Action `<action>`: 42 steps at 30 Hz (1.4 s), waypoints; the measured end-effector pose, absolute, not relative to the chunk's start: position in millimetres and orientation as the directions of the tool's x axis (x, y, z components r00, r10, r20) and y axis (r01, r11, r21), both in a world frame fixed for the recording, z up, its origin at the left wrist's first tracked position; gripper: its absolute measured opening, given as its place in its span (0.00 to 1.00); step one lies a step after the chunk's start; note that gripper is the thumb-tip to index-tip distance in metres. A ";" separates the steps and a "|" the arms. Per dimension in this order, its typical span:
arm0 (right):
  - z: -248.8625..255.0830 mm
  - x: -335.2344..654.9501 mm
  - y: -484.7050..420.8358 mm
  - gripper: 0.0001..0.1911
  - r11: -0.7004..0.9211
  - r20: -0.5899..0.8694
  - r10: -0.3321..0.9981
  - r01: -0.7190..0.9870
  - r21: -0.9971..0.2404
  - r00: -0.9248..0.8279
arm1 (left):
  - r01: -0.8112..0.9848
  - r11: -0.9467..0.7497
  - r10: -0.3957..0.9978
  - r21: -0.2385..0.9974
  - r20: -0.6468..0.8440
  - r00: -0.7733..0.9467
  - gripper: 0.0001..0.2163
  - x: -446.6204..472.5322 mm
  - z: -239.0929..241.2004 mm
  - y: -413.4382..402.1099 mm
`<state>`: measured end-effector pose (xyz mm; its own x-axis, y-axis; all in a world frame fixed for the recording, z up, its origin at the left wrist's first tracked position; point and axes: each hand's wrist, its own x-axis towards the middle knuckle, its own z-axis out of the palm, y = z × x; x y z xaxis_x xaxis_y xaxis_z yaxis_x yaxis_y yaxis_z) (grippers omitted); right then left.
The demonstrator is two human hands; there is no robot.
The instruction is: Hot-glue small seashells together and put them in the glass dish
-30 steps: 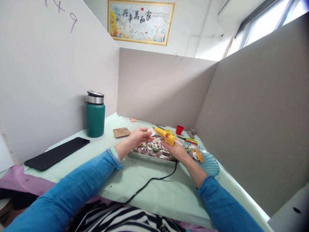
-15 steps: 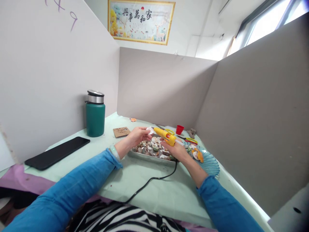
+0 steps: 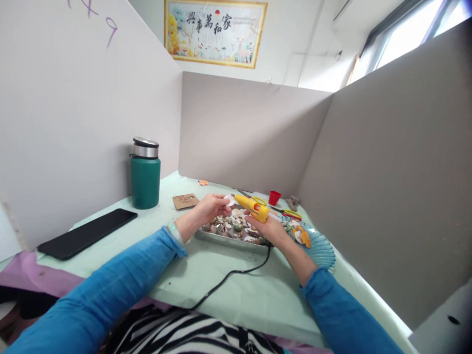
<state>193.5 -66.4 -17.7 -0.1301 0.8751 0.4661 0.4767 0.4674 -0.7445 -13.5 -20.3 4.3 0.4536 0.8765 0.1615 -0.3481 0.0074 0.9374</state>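
Observation:
My left hand (image 3: pixel 208 208) pinches a small white shell (image 3: pixel 229 199) above a metal tray (image 3: pixel 221 237) heaped with several shells. My right hand (image 3: pixel 269 227) grips a yellow glue gun (image 3: pixel 251 206), whose nozzle points left and touches the white shell. A black cord (image 3: pixel 228 276) runs from the gun toward me over the table edge. Just right of my right hand lies a blue fan-shaped plate (image 3: pixel 320 248) with orange and white shells stuck on it.
A green flask (image 3: pixel 145 174) stands at the left, with a black phone (image 3: pixel 87 233) in front of it and a brown card (image 3: pixel 186 201) beside it. Behind the tray lie yellow-handled scissors (image 3: pixel 291 214) and a small red cup (image 3: pixel 274 197). Grey partition walls close in three sides.
Both hands with the shell and the glue gun have lifted very slightly; the nozzle stays at the shell. Nothing else has moved.

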 end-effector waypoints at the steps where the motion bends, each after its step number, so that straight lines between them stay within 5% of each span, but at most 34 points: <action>1: -17.6 193.3 -66.5 0.19 0.466 0.466 0.876 0.479 -0.744 -0.128 | -0.344 0.004 0.874 0.939 0.164 0.458 0.03 -13.5 4.1 -20.4; 15: -21.0 194.8 -63.6 0.19 0.465 0.464 0.876 0.475 -0.747 -0.128 | -0.313 -0.018 0.856 0.950 0.177 0.486 0.04 -14.2 1.4 -18.3; 21: -20.5 196.1 -58.8 0.19 0.440 0.490 0.870 0.523 -0.730 -0.048 | -0.275 -0.024 0.924 0.961 0.127 0.361 0.05 -14.5 1.7 -16.6; 28: -16.7 200.5 -59.6 0.20 0.305 0.431 0.887 0.913 -0.271 -0.169 | -0.206 -0.137 0.933 0.969 0.196 0.301 0.06 -14.4 -5.7 -10.7; 36: -20.8 191.8 -62.5 0.21 0.307 0.256 0.929 0.943 -0.129 -0.268 | -0.189 -0.134 0.929 0.973 0.189 0.319 0.06 -11.1 -5.1 -14.7; 42: -9.3 185.5 -69.4 0.12 0.377 0.373 0.849 0.924 0.069 -0.374 | -0.165 -0.144 0.924 0.976 0.192 0.331 0.08 -9.0 -6.2 -17.3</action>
